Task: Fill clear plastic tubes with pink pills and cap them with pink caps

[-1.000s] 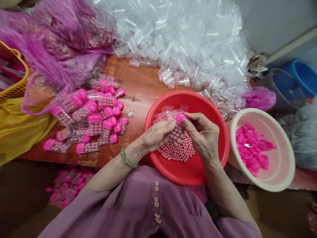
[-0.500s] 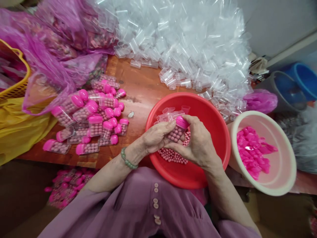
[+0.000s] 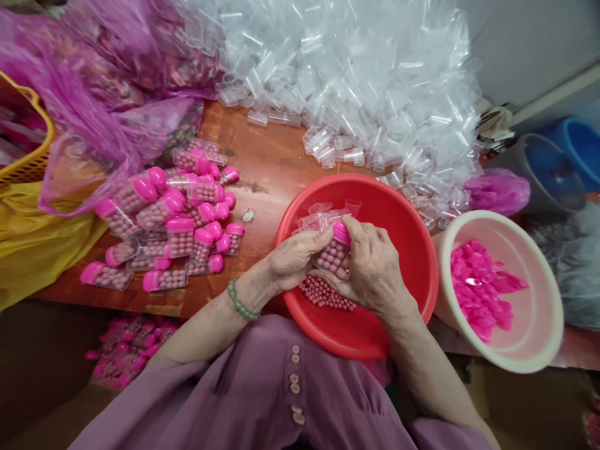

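Over the red basin (image 3: 403,250), both hands close around one small clear tube (image 3: 334,255) packed with pink beads. The left hand (image 3: 294,257) grips its lower part from the side, fingers curled around it. The right hand (image 3: 374,269) wraps the upper end, its thumb pressing on the bright pink cap (image 3: 342,232). Under the hands, loose pink beads (image 3: 323,295) lie in the bottom of the basin, with a few empty tubes (image 3: 323,212) at its far side. Left of the basin, capped, filled tubes (image 3: 173,231) lie heaped on the wooden table (image 3: 262,162). Beyond the basin rises a big pile of empty clear tubes (image 3: 356,81). Just right of the basin sits a pale bowl (image 3: 539,300) holding loose pink caps (image 3: 478,287).
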`<state>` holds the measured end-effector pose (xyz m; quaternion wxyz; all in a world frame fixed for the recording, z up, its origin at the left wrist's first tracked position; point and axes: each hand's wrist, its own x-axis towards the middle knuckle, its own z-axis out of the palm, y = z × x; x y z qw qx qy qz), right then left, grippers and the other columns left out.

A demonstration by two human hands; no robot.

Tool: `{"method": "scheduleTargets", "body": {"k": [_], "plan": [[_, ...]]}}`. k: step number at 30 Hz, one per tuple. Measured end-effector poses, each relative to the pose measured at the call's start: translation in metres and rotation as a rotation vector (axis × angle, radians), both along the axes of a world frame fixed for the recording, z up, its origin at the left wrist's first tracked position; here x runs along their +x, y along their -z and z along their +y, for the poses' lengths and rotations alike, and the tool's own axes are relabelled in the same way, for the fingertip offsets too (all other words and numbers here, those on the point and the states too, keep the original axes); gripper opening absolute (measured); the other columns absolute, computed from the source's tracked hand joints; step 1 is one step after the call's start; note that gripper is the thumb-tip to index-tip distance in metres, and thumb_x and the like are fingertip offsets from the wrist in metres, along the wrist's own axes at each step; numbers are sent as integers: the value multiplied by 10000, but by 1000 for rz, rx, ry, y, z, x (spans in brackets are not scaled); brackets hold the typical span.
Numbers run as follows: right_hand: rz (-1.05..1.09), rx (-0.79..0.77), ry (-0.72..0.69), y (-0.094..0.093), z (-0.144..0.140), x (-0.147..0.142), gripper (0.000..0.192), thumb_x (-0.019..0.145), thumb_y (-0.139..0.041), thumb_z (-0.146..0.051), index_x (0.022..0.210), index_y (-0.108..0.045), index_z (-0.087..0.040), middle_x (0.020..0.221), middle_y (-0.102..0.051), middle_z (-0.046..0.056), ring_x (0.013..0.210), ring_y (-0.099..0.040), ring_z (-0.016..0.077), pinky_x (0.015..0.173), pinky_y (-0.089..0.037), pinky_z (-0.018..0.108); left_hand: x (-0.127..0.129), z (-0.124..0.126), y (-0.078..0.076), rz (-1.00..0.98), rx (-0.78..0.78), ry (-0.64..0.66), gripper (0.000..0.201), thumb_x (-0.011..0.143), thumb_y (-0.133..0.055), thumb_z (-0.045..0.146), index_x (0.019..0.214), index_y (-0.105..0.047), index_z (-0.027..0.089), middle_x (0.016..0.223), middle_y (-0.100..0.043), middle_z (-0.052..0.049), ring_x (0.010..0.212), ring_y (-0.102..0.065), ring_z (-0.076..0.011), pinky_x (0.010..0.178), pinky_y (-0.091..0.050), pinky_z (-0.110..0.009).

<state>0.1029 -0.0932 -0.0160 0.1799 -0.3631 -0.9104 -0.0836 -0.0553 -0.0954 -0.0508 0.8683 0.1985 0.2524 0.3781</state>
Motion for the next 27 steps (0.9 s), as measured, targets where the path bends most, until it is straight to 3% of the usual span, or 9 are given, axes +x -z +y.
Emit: {"method": "scheduleTargets", "body": {"k": [7,12,18,27], "plan": [[157,-8,-3,8,-1,-2,769,802,-650,-462,1395,-320,-101,1084,-620,178,935,-601,298,767,-527,451,2,-2,-3,-24,49,-1,347,950,-523,369,1011,-705,80,753,-709,-115,634,-676,-181,710,-567,-341],[170,-17,-4,9,1,-2,745,792,-652,-460,1377,-331,-129,1065,-617,162,908,-596,295,756,-526,460,2,-2,-4,-30,66,-22,343,941,-532,372,979,-717,85,737,-709,-112,688,-686,-195,712,-562,-333],[207,-1,-14,12,2,-4,733,780,-676,-425,1375,-349,-147,1062,-630,149,907,-612,282,754,-530,441,3,-2,-2,-18,72,-31,361,902,-593,422,839,-719,89,673,-693,-90,602,-653,-162,642,-537,-291],[238,-45,-23,13,3,-3,764,778,-690,-442,1405,-345,-174,1097,-631,141,940,-629,289,769,-541,459,3,-2,-4,-34,27,-54,353,898,-607,436,904,-729,104,792,-726,-109,830,-700,-228,791,-553,-356]]}}
